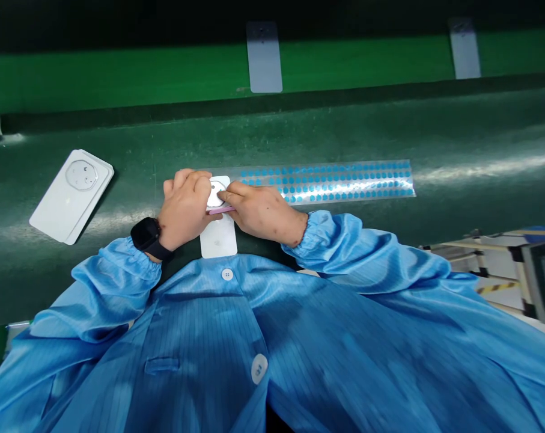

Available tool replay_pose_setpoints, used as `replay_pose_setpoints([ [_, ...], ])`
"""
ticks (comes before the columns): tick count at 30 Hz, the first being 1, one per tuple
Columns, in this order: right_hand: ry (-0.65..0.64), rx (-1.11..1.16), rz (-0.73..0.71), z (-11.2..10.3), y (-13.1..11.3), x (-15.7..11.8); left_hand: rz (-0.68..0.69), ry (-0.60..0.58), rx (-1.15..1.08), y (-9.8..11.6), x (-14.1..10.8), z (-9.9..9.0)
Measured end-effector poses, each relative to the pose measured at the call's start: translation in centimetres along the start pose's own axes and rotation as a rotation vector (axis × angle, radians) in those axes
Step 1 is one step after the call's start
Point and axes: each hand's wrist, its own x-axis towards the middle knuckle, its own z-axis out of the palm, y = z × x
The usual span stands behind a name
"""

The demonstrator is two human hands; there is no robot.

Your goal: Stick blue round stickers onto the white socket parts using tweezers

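Note:
My left hand (184,207), with a black smartwatch (146,236) on its wrist, grips a white rectangular plastic plate (219,238) from the side. The plate's round recess (217,192) shows between my hands, partly covered by fingers. My right hand (263,210) pinches a thin pink stick (220,210), whose far end passes below my left fingers. Just beyond my right hand lies a clear sheet of small blue round stickers (344,183). Neither hand touches it.
A similar white plate (71,197) with a round recess lies at the left on the dark green belt (456,144). Grey brackets (264,57) stand on the green back wall. Machine framing (515,264) sits at the lower right.

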Motion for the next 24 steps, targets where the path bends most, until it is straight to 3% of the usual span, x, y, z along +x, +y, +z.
replay_pose_setpoints([
  [7, -0.037, -0.053, -0.010, -1.3, -0.1, 0.5, 0.011, -0.039, 0.004, -0.4, 0.7, 0.2],
  [18, -0.068, -0.035, 0.008, -1.9, 0.1, 1.2, 0.047, 0.007, 0.009, -1.9, 1.7, 1.1],
  [20, -0.038, 0.039, 0.054, -1.6, 0.5, 1.3, 0.032, 0.035, 0.008, -1.7, 1.5, 1.1],
  [24, 0.176, 0.422, 0.137, -0.5, 1.5, 1.7, 0.034, 0.160, -0.099, -1.6, 1.0, 1.3],
])
